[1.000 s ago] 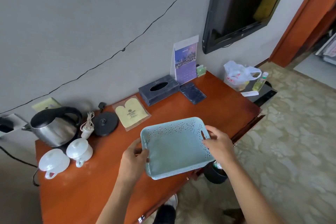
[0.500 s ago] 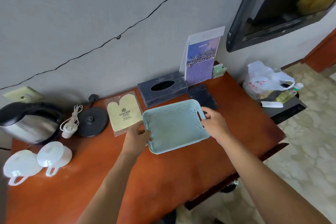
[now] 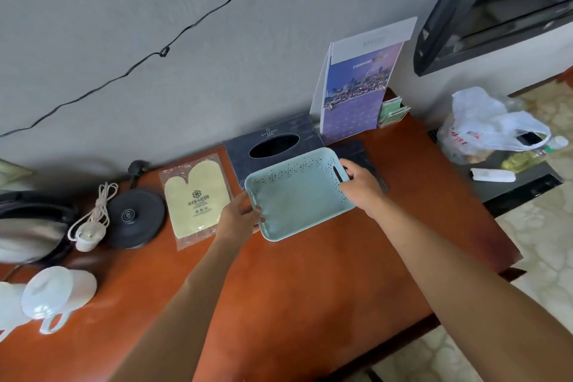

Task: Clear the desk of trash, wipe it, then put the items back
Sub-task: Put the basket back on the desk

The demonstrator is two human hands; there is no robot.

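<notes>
A pale blue perforated plastic tray (image 3: 297,195) with nothing in it sits low over the red-brown desk (image 3: 310,282), just in front of the dark tissue box (image 3: 273,146). My left hand (image 3: 240,215) grips its near left edge. My right hand (image 3: 359,184) holds the slot handle on its right side. Part of a dark flat pad (image 3: 356,149) shows behind my right hand.
Left along the wall: a packaged yellow mitt (image 3: 193,200), kettle base (image 3: 135,217), coiled white cord (image 3: 93,217), steel kettle (image 3: 28,232), two white cups (image 3: 52,291). A standing brochure (image 3: 356,93) and green packets (image 3: 392,110) are at the back right. A white plastic bag (image 3: 483,127) lies on the side shelf.
Both hands carried the tray from the desk's front edge back toward the tissue box. The view has come closer to the desk.
</notes>
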